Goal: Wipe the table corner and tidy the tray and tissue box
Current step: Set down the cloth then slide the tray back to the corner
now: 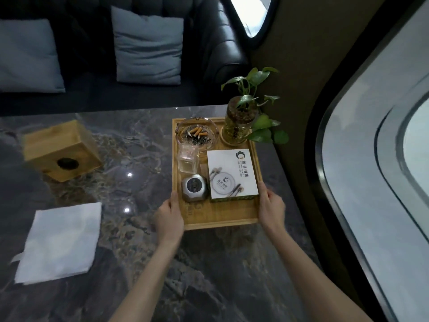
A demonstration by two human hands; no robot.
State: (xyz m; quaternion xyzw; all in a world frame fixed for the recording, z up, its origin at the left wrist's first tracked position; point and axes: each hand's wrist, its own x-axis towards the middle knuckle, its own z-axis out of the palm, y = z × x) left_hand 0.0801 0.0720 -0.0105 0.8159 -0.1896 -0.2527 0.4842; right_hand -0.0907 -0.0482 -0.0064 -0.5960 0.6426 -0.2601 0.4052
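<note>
A wooden tray (222, 223) rests at the far right corner of the dark marble table (139, 263). My left hand (169, 217) grips its left rim and my right hand (270, 209) grips its right rim. The tray carries a glass ashtray (197, 134) with cigarette butts, a clear glass holder (188, 161), a silver round device (194, 187), a white printed box (232, 174) and a potted plant (239, 123) in a glass vase. A wooden tissue box (61, 149) lies tilted on the table at the left. A white tissue (61, 240) lies flat at the near left.
A dark sofa (92, 94) with two grey-blue cushions (148, 45) stands behind the table. A curved wall with rounded windows (383, 182) runs close along the table's right edge. The plant's leaves hang over the tray's far right corner.
</note>
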